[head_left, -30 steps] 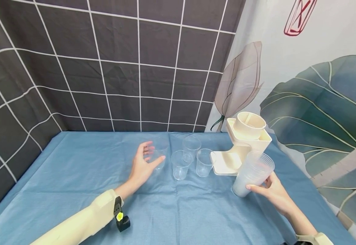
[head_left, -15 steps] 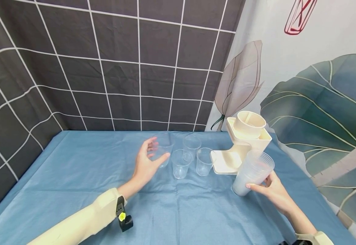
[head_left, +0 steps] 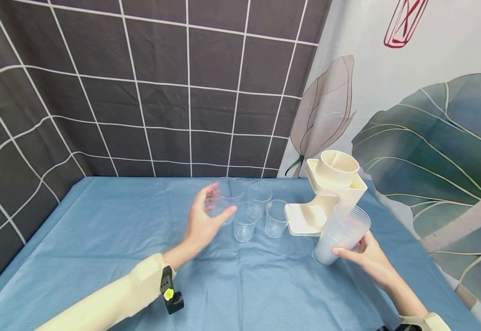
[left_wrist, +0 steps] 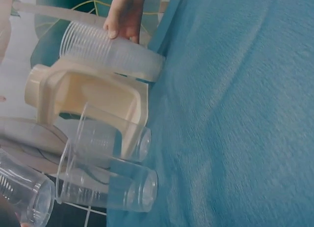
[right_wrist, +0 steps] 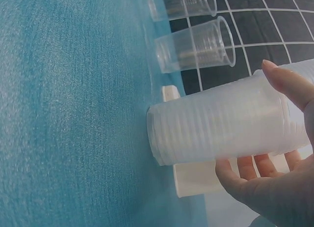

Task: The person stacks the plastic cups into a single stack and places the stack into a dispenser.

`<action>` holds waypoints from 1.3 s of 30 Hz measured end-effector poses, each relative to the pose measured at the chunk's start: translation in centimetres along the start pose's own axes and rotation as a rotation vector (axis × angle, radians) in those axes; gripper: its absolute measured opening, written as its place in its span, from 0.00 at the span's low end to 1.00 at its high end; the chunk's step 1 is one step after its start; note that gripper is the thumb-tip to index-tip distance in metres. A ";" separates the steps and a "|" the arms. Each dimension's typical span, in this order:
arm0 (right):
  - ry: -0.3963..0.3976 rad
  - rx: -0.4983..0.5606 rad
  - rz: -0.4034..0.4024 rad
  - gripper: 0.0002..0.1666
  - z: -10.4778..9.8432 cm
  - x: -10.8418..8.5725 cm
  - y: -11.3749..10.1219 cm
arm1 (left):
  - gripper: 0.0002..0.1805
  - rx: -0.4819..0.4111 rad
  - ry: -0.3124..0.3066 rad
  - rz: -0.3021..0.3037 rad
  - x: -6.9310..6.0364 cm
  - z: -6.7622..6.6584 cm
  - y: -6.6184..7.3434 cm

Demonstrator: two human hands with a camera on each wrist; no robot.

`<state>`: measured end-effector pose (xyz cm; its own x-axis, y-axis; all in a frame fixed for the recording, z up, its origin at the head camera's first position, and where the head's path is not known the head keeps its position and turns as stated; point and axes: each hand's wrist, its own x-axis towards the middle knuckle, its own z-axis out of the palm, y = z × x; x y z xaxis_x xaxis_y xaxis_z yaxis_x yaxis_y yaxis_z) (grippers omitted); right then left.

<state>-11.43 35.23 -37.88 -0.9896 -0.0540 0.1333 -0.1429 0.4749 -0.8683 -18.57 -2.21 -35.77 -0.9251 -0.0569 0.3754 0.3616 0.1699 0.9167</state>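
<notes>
A clear plastic cup (head_left: 229, 195) is gripped between the thumb and fingers of my left hand (head_left: 205, 220); the left wrist view shows this held cup (left_wrist: 27, 187) raised off the cloth. Just to its right stand three more clear cups: a front one (head_left: 245, 225), a right one (head_left: 276, 220) and a rear one (head_left: 259, 193). My right hand (head_left: 366, 257) holds a tilted stack of nested cups (head_left: 341, 234), thumb on the near side and fingers behind. In the right wrist view the stack's (right_wrist: 211, 126) base end is close to the cloth; contact is unclear.
Behind the stack stands a cream-coloured holder (head_left: 335, 177) with a round top ring and a flat base plate (head_left: 306, 219). A wrinkled blue cloth (head_left: 120, 230) covers the table. A dark grid-patterned curtain (head_left: 153, 105) hangs along the back.
My left hand has moved to the right with its cup, closer to the three standing cups. The right hand and the stack have stayed in place.
</notes>
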 end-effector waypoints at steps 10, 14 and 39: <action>0.003 -0.002 -0.003 0.40 0.0 0.0 0.0 | 0.36 0.000 -0.016 0.023 -0.2 0.8 1.1; -0.002 -0.002 -0.007 0.41 0.1 0.0 0.0 | 0.36 -0.019 -0.024 0.033 -0.2 1.2 1.4; -0.006 0.025 -0.011 0.40 0.0 0.0 0.0 | 0.37 -0.073 -0.131 0.065 -0.6 4.1 2.9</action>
<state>-11.45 35.23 -37.89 -0.9880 -0.0642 0.1408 -0.1546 0.4522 -0.8784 -17.42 2.37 -33.90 -0.9048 0.0818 0.4179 0.4245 0.0965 0.9003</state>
